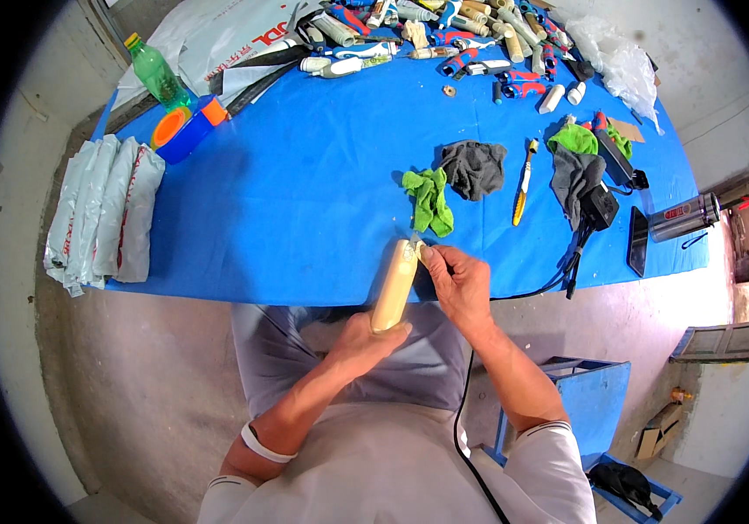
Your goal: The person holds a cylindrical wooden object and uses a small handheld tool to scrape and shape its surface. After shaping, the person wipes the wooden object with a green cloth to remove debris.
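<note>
My left hand [364,342] is closed around the lower end of a long, cream-coloured rounded casing [395,286], held tilted over the table's near edge. At its upper end, my right hand [462,281] pinches with thumb and fingers a small pale piece that I cannot make out clearly. The piece touches or lies very close to the casing's tip. Just beyond it, a crumpled green cloth [429,203] rests on the blue tablecloth [305,210], beside a dark grey cloth [474,169]. A yellow and white toothbrush [525,183] lies to their right.
Many casings and red-and-blue handheld devices [523,87] are heaped at the far side. White packages [104,214], an orange and blue tape roll [184,129] and a green bottle [156,72] stand left. At right lie a power adapter [600,208], phone [638,242] and metal flask [687,217].
</note>
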`<state>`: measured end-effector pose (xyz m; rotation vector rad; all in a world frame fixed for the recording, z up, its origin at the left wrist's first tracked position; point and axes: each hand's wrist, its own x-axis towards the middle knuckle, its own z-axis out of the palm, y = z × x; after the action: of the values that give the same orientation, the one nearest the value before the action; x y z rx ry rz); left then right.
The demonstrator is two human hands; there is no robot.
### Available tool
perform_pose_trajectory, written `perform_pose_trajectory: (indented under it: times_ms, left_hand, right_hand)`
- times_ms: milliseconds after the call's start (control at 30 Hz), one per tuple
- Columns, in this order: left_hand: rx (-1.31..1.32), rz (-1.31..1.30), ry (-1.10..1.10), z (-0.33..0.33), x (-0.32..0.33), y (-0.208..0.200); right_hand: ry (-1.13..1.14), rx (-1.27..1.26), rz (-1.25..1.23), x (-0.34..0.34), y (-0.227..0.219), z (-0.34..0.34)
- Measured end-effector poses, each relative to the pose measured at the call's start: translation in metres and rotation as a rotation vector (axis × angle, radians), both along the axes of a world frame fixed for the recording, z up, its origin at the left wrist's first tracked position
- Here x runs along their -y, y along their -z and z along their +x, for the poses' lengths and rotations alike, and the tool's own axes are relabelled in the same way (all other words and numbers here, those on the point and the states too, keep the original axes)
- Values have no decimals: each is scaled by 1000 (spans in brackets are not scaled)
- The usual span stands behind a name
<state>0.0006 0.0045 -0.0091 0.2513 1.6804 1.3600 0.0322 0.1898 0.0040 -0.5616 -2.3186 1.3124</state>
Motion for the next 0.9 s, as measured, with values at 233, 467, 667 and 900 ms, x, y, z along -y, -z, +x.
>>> perform_pose_trajectory:
  times_ms: [233, 467, 667, 900]
  left_hand:
    - [-36, -29, 0, 1, -1, -1]
    - [-102, -71, -10, 2, -5, -11]
    - [-103, -63, -29, 5, -4, -6]
    - [269, 131, -30, -1, 6, -3]
  right_hand:
    - [-23, 17, 41, 1, -4, 1]
    - [-59, 52, 114, -2, -5, 4]
    - [-70, 36, 85, -5, -1, 6]
    - [-98, 0, 61, -8, 6, 9]
